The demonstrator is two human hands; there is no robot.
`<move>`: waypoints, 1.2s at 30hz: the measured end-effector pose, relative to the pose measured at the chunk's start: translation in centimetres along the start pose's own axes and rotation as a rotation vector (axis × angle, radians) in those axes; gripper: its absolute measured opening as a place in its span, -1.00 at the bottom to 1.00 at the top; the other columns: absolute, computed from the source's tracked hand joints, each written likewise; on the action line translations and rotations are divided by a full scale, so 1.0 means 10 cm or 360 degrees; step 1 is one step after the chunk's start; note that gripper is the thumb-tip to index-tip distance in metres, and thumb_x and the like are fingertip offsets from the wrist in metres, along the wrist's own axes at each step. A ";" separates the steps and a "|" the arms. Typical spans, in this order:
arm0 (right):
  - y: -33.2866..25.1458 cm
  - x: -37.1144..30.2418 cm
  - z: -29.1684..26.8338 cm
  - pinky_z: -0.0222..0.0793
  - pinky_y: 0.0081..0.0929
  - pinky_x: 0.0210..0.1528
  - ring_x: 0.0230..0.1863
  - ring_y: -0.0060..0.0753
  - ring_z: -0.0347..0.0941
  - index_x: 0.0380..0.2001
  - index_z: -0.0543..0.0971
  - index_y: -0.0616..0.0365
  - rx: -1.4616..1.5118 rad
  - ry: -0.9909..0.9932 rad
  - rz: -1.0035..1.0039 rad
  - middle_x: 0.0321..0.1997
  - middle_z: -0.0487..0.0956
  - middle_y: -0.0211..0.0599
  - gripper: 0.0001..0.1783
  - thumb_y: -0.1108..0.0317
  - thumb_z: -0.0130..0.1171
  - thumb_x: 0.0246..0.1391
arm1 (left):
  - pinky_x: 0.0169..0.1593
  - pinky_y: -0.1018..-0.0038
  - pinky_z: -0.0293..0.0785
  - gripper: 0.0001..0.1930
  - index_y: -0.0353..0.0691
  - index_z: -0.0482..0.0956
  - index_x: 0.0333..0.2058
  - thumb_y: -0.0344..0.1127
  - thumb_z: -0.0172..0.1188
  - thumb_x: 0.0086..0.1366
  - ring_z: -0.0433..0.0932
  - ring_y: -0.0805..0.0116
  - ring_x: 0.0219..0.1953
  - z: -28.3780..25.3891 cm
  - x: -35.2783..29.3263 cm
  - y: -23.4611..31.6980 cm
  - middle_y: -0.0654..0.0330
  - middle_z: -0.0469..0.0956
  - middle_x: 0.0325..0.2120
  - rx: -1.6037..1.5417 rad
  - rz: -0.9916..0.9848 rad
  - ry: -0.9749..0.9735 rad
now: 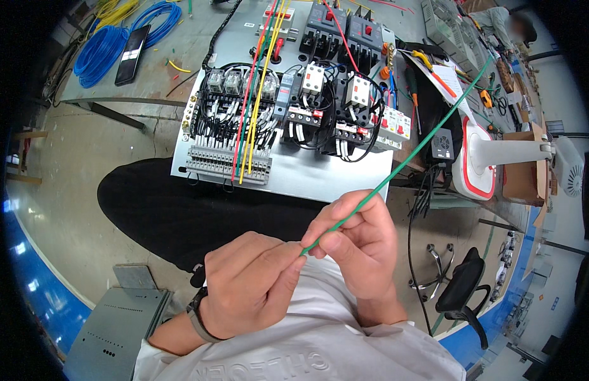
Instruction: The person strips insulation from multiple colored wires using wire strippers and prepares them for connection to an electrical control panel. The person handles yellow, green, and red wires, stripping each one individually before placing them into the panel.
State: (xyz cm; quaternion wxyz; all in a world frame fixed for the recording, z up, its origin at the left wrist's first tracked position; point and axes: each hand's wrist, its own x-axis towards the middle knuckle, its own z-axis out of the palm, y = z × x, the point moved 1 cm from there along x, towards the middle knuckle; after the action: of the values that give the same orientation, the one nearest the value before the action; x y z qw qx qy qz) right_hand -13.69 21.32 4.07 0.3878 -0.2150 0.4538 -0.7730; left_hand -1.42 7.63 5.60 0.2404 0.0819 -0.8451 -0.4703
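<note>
A long green wire point(409, 159) runs from my fingers up toward the far right. My left hand point(253, 279), with a dark band on its wrist, pinches the wire's near end. Close beside it, my right hand point(361, 251) grips the same wire between thumb and fingers. Beyond my hands lies a metal panel point(294, 165) fitted with electrical parts. A row of grey terminal blocks point(228, 166) lines its near edge. Red, green and yellow wires point(249, 120) lie lengthwise across it. Contactors point(312, 79) and black circuit breakers point(364, 32) sit farther back.
Blue wire coils point(99, 56) and a phone point(132, 55) lie at the far left of the table. A screwdriver point(414, 95), a white fan-like stand point(482, 159) and a cardboard box point(523, 174) are on the right. An office chair point(466, 286) stands behind; a person point(498, 25) is at far right.
</note>
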 end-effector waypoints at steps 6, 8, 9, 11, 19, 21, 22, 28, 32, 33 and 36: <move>0.03 0.02 0.03 0.43 -0.56 -0.15 -0.19 -0.53 0.50 -0.02 0.37 0.23 0.0033 0.0015 0.0014 -0.15 0.62 -0.12 -0.77 0.53 0.12 0.32 | -0.51 0.44 0.44 -0.84 -0.35 0.66 -0.33 -0.56 0.36 0.05 0.55 0.23 -0.56 0.01 0.03 -0.08 0.13 0.58 -0.54 0.0033 0.0144 0.0101; 0.00 0.02 0.01 0.43 -0.56 -0.15 -0.19 -0.53 0.50 -0.04 0.38 0.22 0.0017 0.0027 0.0002 -0.16 0.62 -0.16 -0.80 0.53 0.12 0.32 | -0.49 0.41 0.45 -0.84 -0.35 0.66 -0.32 -0.57 0.34 0.06 0.56 0.20 -0.54 0.02 0.07 -0.08 0.10 0.60 -0.51 0.0030 0.0118 0.0059; 0.00 0.02 0.01 0.42 -0.56 -0.15 -0.20 -0.55 0.50 -0.05 0.39 0.21 0.0029 0.0041 0.0036 -0.18 0.61 -0.20 -0.81 0.52 0.11 0.32 | -0.47 0.39 0.45 -0.84 -0.35 0.66 -0.32 -0.57 0.33 0.07 0.56 0.19 -0.53 0.00 0.09 -0.05 0.08 0.61 -0.49 0.0023 0.0092 0.0013; 0.03 0.04 0.03 0.41 -0.58 -0.17 -0.21 -0.58 0.48 -0.08 0.40 0.18 -0.0006 0.0090 0.0074 -0.21 0.59 -0.29 -0.85 0.51 0.11 0.33 | -0.44 0.34 0.47 -0.85 -0.34 0.66 -0.31 -0.57 0.29 0.08 0.57 0.13 -0.51 -0.03 0.12 0.00 0.06 0.61 -0.49 0.0091 0.0016 -0.0047; -0.02 0.05 -0.11 0.35 -0.71 -0.24 -0.25 -0.74 0.41 -0.04 0.36 0.15 0.0095 -0.0150 0.0196 -0.23 0.52 -0.45 -0.77 0.35 0.14 0.36 | -0.40 0.37 0.22 -0.94 -0.37 0.48 -0.37 -0.50 0.14 0.30 0.36 0.25 -0.49 0.09 0.07 0.20 0.10 0.42 -0.50 0.0127 -0.0226 -0.0053; -0.03 0.02 -0.10 0.34 -0.70 -0.25 -0.27 -0.74 0.40 -0.04 0.36 0.15 0.0073 -0.0191 0.0284 -0.28 0.46 -0.48 -0.76 0.33 0.14 0.36 | -0.41 0.39 0.19 -0.90 -0.35 0.43 -0.40 -0.47 0.15 0.28 0.34 0.29 -0.50 0.09 0.03 0.19 0.12 0.39 -0.52 0.0080 -0.0156 -0.0157; -0.03 0.02 -0.08 0.33 -0.70 -0.25 -0.28 -0.75 0.39 -0.04 0.36 0.15 0.0076 -0.0207 0.0295 -0.30 0.44 -0.49 -0.76 0.32 0.14 0.36 | -0.42 0.40 0.17 -0.86 -0.33 0.41 -0.41 -0.42 0.16 0.28 0.32 0.30 -0.51 0.09 0.01 0.19 0.13 0.37 -0.53 0.0056 -0.0176 -0.0172; -0.08 0.02 -0.07 0.22 -0.72 -0.26 -0.31 -0.78 0.27 -0.10 0.36 0.14 0.0070 -0.0298 0.0293 -0.31 0.35 -0.54 -0.76 0.30 0.16 0.34 | -0.44 0.33 0.09 -0.73 -0.31 0.30 -0.54 -0.41 0.18 0.28 0.24 0.24 -0.56 0.11 0.07 0.17 0.13 0.24 -0.61 0.0047 -0.0084 -0.0204; -0.02 0.03 -0.16 0.28 -0.70 -0.28 -0.34 -0.75 0.33 -0.09 0.38 0.15 0.0018 -0.0236 0.0193 -0.35 0.45 -0.50 -0.78 0.27 0.12 0.37 | -0.47 0.30 0.08 -0.69 -0.31 0.27 -0.61 -0.44 0.18 0.26 0.24 0.14 -0.59 0.18 0.08 0.24 0.10 0.23 -0.65 0.0113 0.0019 -0.0213; -0.06 0.06 -0.20 0.30 -0.70 -0.29 -0.35 -0.74 0.36 -0.08 0.39 0.15 0.0009 -0.0181 0.0209 -0.36 0.48 -0.49 -0.78 0.27 0.11 0.38 | -0.51 0.20 0.18 -0.75 -0.33 0.31 -0.59 -0.59 0.20 0.19 0.28 0.00 -0.61 0.09 0.17 0.34 0.02 0.25 -0.63 -0.0020 0.0119 -0.0340; -0.22 0.21 -0.40 0.35 -0.67 -0.31 -0.38 -0.68 0.43 -0.04 0.40 0.13 -0.0024 0.0045 0.0043 -0.36 0.58 -0.41 -0.76 0.22 0.09 0.40 | -0.49 0.17 0.13 -0.74 -0.37 0.29 -0.60 -0.66 0.13 0.23 0.23 -0.06 -0.58 0.01 0.09 0.38 -0.06 0.19 -0.63 -0.0186 0.0106 -0.0511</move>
State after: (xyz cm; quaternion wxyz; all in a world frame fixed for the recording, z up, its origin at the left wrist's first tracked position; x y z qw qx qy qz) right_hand -18.58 22.37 3.95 0.3901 -0.2008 0.4678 -0.7673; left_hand -1.90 9.44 9.05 0.1222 -0.0365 -0.8461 -0.5175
